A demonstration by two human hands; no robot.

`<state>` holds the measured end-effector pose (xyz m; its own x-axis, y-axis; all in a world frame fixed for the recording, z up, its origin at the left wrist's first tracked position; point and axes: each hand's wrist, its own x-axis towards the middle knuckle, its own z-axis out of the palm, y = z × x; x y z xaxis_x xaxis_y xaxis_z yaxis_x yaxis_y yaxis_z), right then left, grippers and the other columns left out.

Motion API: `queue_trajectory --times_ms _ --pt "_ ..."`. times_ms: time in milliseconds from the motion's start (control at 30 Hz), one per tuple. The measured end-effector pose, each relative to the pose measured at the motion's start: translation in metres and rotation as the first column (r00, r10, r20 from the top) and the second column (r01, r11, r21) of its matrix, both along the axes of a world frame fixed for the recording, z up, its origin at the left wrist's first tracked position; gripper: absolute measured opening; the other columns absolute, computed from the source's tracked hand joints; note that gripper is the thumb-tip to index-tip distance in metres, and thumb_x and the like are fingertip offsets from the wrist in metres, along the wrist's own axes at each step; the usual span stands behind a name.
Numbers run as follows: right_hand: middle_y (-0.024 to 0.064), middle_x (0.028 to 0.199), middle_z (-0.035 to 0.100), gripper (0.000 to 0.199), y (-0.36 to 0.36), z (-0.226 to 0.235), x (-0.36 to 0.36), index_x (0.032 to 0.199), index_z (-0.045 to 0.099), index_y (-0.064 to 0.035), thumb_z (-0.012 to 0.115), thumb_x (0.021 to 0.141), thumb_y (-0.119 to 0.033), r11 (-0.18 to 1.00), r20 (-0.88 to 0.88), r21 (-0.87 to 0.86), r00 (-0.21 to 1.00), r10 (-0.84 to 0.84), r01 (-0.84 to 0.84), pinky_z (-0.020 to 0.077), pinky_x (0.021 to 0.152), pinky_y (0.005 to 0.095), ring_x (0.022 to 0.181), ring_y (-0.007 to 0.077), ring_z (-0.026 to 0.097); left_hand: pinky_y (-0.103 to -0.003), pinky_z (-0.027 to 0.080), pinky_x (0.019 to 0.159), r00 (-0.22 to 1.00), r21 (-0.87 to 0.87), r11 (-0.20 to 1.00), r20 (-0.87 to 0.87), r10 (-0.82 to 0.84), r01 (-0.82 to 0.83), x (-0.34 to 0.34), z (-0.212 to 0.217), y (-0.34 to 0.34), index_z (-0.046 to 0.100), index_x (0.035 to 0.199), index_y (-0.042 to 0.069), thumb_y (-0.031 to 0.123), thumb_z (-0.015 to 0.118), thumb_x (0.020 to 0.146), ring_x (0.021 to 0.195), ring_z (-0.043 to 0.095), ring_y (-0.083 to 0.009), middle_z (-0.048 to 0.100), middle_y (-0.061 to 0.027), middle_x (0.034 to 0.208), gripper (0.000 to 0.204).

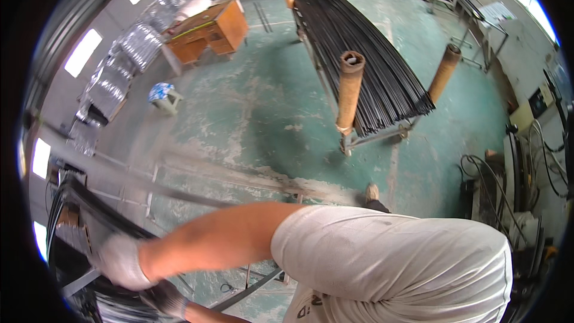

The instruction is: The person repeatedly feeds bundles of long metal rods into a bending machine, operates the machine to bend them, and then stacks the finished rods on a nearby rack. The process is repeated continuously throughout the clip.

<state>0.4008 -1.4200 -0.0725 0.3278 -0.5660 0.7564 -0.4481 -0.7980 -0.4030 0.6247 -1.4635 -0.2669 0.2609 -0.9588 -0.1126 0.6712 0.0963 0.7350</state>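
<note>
My right arm, in a white sleeve, reaches across to the lower left. A pale work glove covers my right hand (122,260), which is smeared by motion; whether its fingers grip anything does not show. Beside it a flat grey strip (81,283) slants over the dark stack. Just below and right of it is my left hand (167,300), in a dark-stained glove, by a pile of long black strips (122,310). Its fingers are hidden. More black strips (98,206) rise behind my right hand, curved by the lens.
Beyond my arm, a rack holds many long black rods (365,54) between upright brown tubes (350,93). A wooden desk (209,30) and a stool with a blue-and-white top (164,96) stand far left. Cables (484,185) and equipment line the right wall. A blurred bar (185,196) crosses behind my arm.
</note>
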Motion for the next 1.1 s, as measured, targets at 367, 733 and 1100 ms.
queue_trajectory --times_ms 367,733,1100 --pt "0.0231 0.119 0.071 0.075 0.207 -0.376 -0.410 0.148 0.056 0.0016 0.085 0.087 -0.030 0.433 -0.186 0.604 0.647 -0.739 0.669 0.0591 0.094 0.0507 0.112 0.0423 0.072 -0.039 0.056 0.080 0.686 0.435 0.702 0.225 -0.692 0.564 -0.274 -0.145 0.203 0.064 0.104 0.000 0.027 0.063 0.113 0.080 0.068 -0.0246 0.071 -0.0136 0.090 0.029" --pt "0.0270 0.147 0.062 0.097 0.426 -0.512 -0.860 0.156 0.046 -0.0044 0.092 0.083 -0.049 -0.780 -0.759 0.452 -0.273 -0.591 0.432 0.0538 0.112 0.0529 0.134 0.0458 0.063 -0.033 0.054 0.096 0.250 0.005 0.521 0.874 -0.417 0.854 -0.744 -0.019 0.096 0.064 0.125 -0.001 0.006 0.069 0.107 0.106 0.065 -0.0165 0.069 -0.0073 0.117 0.020" --pt "0.0229 0.144 0.058 0.104 0.419 -0.525 -0.975 0.147 0.050 0.0005 0.090 0.077 -0.066 -0.858 -0.858 0.426 -0.172 -0.484 0.286 0.0479 0.114 0.0533 0.136 0.0430 0.055 -0.043 0.056 0.076 -0.147 0.113 0.388 0.987 0.059 0.915 -0.958 -0.046 0.156 0.075 0.102 0.002 0.008 0.078 0.094 0.084 0.069 -0.0342 0.072 -0.0148 0.095 0.011"
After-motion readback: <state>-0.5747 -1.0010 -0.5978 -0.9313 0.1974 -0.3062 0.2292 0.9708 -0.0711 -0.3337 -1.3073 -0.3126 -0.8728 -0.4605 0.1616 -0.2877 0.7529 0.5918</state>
